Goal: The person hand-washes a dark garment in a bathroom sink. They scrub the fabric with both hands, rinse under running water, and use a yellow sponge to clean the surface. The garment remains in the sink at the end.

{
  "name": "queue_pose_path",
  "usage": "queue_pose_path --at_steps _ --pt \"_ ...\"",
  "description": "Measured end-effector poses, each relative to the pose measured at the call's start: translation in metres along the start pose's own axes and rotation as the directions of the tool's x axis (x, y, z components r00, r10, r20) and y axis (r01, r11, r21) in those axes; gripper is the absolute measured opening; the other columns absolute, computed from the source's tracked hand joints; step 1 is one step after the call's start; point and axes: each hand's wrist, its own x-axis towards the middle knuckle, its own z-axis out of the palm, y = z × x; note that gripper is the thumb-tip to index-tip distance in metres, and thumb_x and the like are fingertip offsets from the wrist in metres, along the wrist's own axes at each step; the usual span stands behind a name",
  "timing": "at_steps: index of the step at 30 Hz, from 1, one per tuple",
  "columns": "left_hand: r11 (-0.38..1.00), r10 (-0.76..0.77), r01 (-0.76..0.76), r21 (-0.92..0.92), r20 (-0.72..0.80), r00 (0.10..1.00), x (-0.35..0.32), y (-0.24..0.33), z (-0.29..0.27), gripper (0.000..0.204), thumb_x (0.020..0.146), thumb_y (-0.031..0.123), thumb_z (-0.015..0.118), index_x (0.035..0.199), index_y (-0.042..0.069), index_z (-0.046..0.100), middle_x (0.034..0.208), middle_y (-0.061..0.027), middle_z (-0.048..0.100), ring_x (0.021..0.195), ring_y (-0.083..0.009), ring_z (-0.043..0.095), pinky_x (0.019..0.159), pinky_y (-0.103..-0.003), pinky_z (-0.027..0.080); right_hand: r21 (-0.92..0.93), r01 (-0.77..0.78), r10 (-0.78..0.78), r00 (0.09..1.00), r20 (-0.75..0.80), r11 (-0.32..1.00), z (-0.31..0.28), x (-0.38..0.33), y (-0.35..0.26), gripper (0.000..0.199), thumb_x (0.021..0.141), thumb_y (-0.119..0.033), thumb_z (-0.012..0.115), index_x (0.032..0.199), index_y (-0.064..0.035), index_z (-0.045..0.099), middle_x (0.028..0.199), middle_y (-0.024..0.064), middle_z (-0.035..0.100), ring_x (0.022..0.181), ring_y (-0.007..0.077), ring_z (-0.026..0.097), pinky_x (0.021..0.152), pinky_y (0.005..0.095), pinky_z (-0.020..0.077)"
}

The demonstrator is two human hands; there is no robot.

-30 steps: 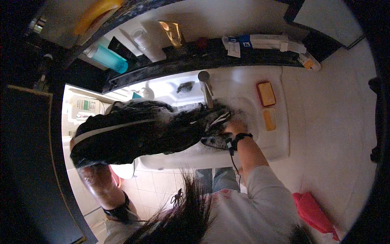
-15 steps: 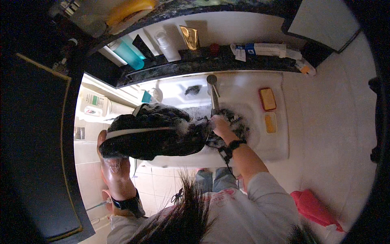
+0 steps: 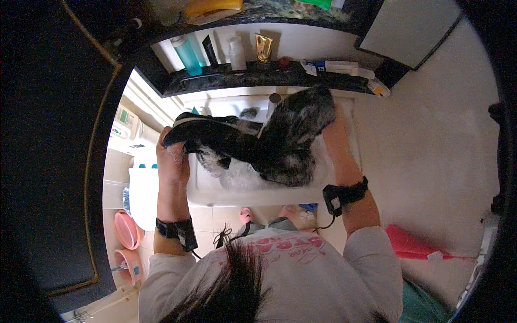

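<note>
Since 0.5 s ago, the dark wet garment is lifted and stretched wider above the white sink. Its soapy, limp fabric is held at 2 ends: the left hand is closed on one end, the right hand is pressed behind the other, its grip hidden.

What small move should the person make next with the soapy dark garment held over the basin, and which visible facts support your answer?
Probably lower the dark garment back into the white basin and rub it. It is stretched in the air between the left hand and the right hand, suds cover its cloth, and foam lies in the basin beneath it.
</note>
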Motion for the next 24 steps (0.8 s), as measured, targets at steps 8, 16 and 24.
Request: queue_pose_path --at_steps 8,16,24 --pt "0.992 -0.124 0.124 0.012 0.043 0.991 0.004 -0.003 0.010 0.024 0.072 0.000 0.064 0.094 0.000 0.054 0.086 -0.0076 0.061 0.080 -0.0154 0.058 0.074 -0.026 0.046 -0.930 0.212 -0.284 0.951 0.125 0.301 0.027 -0.008 -0.048 0.033 0.078 -0.008 0.058 0.109 -0.0008 0.054 0.101 0.0163 0.061 0.099 0.0280 0.056 0.085 0.0385 0.0442" --pt "0.678 -0.323 0.123 0.725 0.144 0.935 0.014 -0.076 -0.003 0.024 0.072 0.011 0.066 0.090 -0.003 0.058 0.076 -0.0104 0.061 0.071 -0.0151 0.055 0.065 -0.029 0.046 -0.833 -0.139 0.355 0.932 0.072 0.535 -0.014 -0.004 0.100 0.033 0.070 -0.006 0.063 0.103 -0.0032 0.061 0.101 0.0173 0.061 0.102 0.0350 0.052 0.087 0.0406 0.0425" --pt "0.579 -0.288 -0.044 0.814 0.254 0.923 0.006 -0.125 -0.010 0.035 0.063 0.014 0.073 0.090 -0.001 0.058 0.077 -0.0118 0.063 0.072 -0.0194 0.060 0.068 -0.032 0.049 -0.694 0.561 -0.012 0.781 0.624 0.451 0.027 -0.045 0.143 0.087 0.063 -0.027 0.077 0.133 -0.0029 0.029 0.128 0.0197 0.044 0.113 0.0340 0.048 0.097 0.0384 0.0383"
